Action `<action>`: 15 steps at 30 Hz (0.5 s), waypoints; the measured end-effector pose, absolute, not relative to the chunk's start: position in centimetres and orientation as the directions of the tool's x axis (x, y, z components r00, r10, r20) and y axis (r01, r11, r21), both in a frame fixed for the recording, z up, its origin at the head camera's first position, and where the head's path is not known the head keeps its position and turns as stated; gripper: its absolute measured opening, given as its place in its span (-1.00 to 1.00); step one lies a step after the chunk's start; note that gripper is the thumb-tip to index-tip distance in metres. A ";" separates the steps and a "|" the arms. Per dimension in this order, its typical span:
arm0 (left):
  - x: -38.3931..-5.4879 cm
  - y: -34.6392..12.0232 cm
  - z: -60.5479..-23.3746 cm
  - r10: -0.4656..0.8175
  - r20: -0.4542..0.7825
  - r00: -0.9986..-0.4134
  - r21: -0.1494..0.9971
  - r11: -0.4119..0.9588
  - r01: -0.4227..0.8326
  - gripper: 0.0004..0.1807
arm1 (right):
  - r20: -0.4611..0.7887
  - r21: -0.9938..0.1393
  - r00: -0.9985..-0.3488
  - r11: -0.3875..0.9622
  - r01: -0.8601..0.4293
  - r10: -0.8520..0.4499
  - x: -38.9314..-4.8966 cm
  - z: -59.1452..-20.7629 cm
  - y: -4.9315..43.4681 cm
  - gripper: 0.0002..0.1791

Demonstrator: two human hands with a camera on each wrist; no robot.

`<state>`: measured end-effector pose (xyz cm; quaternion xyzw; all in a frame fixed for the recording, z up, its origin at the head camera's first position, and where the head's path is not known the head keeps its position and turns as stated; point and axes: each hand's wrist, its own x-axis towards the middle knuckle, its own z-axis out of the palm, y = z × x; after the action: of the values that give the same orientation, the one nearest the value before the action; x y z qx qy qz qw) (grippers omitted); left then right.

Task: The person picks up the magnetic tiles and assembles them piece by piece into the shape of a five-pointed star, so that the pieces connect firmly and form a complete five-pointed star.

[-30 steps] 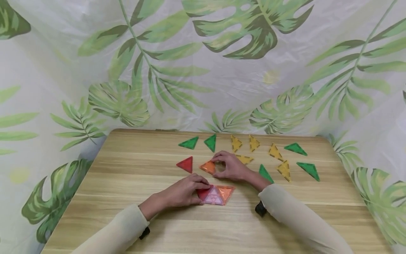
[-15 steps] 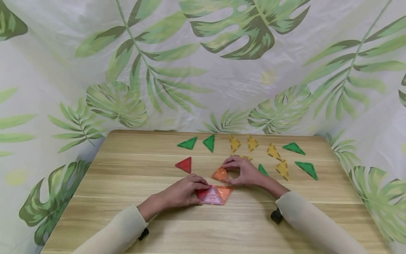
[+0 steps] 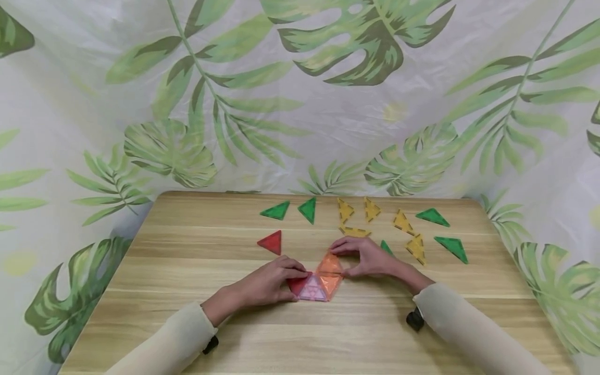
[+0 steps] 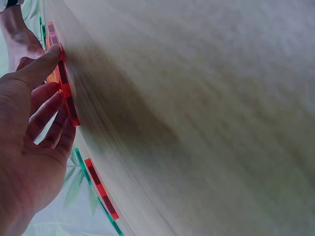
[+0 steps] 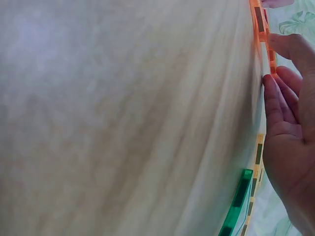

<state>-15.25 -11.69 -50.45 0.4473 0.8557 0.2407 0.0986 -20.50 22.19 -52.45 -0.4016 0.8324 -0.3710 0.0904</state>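
Right hand: The right hand (image 3: 367, 259) pinches the far orange tile (image 3: 329, 264) between thumb and fingers, at its far tip and right corner.
Left hand: The left hand (image 3: 269, 284) grasps the joined red tile (image 3: 298, 285) at the left end of the cluster.
Tile cluster: I find it in the middle of the desk (image 3: 328, 344), well in from the near edge: the joined red tile, the pink tile (image 3: 313, 289) and the near orange tile (image 3: 330, 285) side by side, the far orange tile on the far-edge side of the near one.
Orange seam: To seat it well, I would slide the tile flat, match corner to corner, and let go only once the edges lie flush; the left hand should brace the row, since a push could skew it.
Loose pieces: A loose red tile (image 3: 271, 242) lies toward the desk's far edge.
Hidden parts: The right hand covers most of one green tile (image 3: 386, 247); fingers mask the joined red tile's left side.
Unclear: A dark line marks the orange seam; I cannot tell gap from contact. Both wrist views show tiles nearly edge-on.
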 end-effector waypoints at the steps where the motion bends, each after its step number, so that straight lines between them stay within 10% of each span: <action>1: -15.3 -11.7 -50.5 0.813 0.046 -0.581 0.501 0.484 0.717 -0.42 | 0.139 -0.688 -0.655 0.403 -0.603 -0.743 -20.6 -52.5 22.2 -0.39; 15: -15.2 -11.7 -50.3 0.807 0.031 -0.590 0.485 0.504 0.715 -0.41 | 0.224 -0.556 -0.638 0.441 -0.705 -0.737 -17.5 -51.2 19.5 -0.45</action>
<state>-15.24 -11.73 -50.30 0.4416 0.8615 0.2300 0.1000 -17.46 19.51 -51.21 -0.4248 0.8485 -0.3147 0.0255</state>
